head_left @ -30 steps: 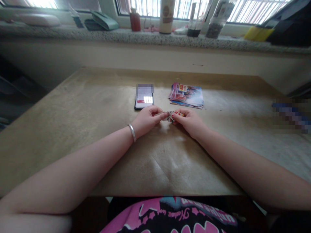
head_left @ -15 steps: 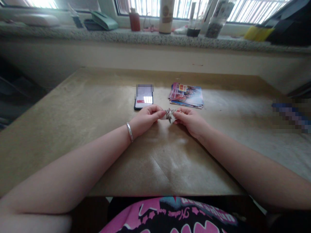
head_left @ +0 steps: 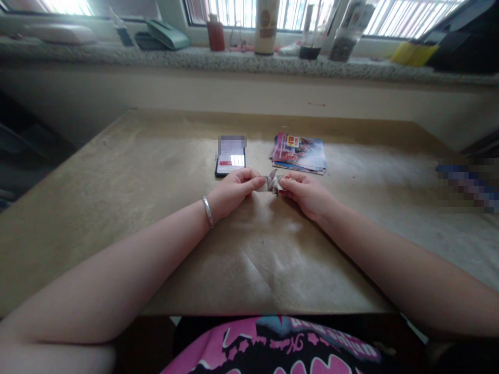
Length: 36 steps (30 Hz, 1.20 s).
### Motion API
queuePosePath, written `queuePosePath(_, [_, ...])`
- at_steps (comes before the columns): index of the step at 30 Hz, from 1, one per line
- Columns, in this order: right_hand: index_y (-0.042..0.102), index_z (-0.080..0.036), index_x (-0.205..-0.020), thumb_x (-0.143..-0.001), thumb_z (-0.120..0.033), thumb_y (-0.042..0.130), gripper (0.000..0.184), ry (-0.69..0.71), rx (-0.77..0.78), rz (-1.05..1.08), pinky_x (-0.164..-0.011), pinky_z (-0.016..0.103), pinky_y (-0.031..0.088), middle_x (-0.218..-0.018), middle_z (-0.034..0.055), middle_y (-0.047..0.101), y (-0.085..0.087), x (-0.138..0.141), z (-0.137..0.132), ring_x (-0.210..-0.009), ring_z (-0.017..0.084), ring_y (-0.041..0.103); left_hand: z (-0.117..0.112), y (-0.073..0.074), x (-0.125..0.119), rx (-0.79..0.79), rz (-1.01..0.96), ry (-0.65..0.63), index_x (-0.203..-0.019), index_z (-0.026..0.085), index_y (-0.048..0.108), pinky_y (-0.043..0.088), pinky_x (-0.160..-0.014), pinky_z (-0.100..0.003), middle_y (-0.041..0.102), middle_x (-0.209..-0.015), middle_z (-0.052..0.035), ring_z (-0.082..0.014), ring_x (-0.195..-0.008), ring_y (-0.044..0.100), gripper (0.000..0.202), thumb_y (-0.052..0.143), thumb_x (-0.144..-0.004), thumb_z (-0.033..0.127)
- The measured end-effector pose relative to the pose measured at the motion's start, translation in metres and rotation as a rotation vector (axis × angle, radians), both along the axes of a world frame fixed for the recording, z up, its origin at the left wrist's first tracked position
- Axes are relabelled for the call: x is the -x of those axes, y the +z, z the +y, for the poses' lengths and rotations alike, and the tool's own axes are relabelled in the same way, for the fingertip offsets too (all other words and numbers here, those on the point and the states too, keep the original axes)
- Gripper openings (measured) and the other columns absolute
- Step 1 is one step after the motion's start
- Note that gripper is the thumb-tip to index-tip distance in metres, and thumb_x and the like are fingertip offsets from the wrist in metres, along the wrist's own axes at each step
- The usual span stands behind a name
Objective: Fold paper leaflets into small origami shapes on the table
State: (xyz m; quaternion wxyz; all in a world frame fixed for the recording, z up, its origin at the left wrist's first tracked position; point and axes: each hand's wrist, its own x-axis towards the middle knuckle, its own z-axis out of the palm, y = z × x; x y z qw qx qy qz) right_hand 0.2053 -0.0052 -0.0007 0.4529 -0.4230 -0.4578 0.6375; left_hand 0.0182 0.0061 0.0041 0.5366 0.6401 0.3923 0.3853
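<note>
Between my two hands is a small piece of folded paper [head_left: 274, 182], whitish with grey and red print and pointed flaps sticking out. My left hand [head_left: 242, 187], with a silver bangle at the wrist, pinches its left end between thumb and fingers. On the other end my right hand [head_left: 303, 191] is closed in the same kind of pinch. Just beyond my left hand lies a phone [head_left: 231, 162] with its screen lit. A stack of colourful printed leaflets [head_left: 299, 152] rests beyond my right hand. My fingers cover both ends of the paper.
A tan cover lies over the table [head_left: 156, 171]. The stone windowsill [head_left: 163, 58] behind it carries a red bottle [head_left: 215, 34], a tall pale bottle [head_left: 266, 28], a green case [head_left: 167, 35] and a yellow item [head_left: 414, 53]. A blurred blue object [head_left: 470, 187] is at the right edge.
The folded paper has turned slightly between my fingers, so its pointed flaps stand at a different angle. Both hands stay nearly in place, still pinching it.
</note>
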Motion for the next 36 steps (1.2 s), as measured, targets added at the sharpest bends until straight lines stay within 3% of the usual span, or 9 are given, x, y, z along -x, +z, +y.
queuePosePath(7, [0.057,-0.019,-0.063,-0.059,-0.038,0.078,0.029,0.065,-0.021,0.07,-0.061,0.024,0.035,-0.062,-0.0041,0.059,-0.0044,-0.0039,0.0018,-0.06,0.009,0.05,-0.0005,0.0014,-0.0004,0.029,-0.024,-0.003,-0.063,0.016,0.048,0.028,-0.055,-0.023,0.045,-0.061,0.0034,-0.0078,-0.055,0.037,0.038,0.068,-0.07,0.048])
queuePosePath(19, [0.052,-0.02,-0.059,-0.056,-0.042,0.08,0.036,0.077,-0.055,0.099,-0.059,0.026,0.032,-0.059,-0.0046,0.053,-0.0064,-0.003,0.0032,-0.058,0.01,0.044,-0.002,0.0024,-0.0008,0.035,-0.047,-0.016,-0.062,0.016,0.048,0.028,-0.055,-0.023,0.046,-0.06,0.0033,-0.0078,-0.055,0.036,0.041,0.068,-0.069,0.051])
queuePosePath(30, [0.063,-0.02,-0.068,-0.062,-0.035,0.08,0.023,0.036,-0.004,0.096,-0.077,0.024,0.045,-0.075,-0.0027,0.065,-0.0028,-0.0019,0.0044,-0.077,0.01,0.058,0.0008,0.0013,-0.0015,0.042,-0.05,0.049,-0.071,0.016,0.056,0.036,-0.057,-0.022,0.052,-0.063,0.0018,-0.0092,-0.057,0.045,0.042,0.065,-0.074,0.057])
queuePosePath(36, [0.069,-0.021,-0.077,-0.066,-0.038,0.076,0.022,0.099,0.014,0.058,-0.068,0.021,0.045,-0.079,-0.0005,0.068,0.0019,-0.0041,0.0042,-0.08,0.011,0.059,0.0013,0.0015,0.0005,0.08,-0.083,-0.035,-0.065,0.015,0.059,0.037,-0.059,-0.022,0.054,-0.062,0.0008,-0.0093,-0.058,0.046,0.047,0.069,-0.068,0.061])
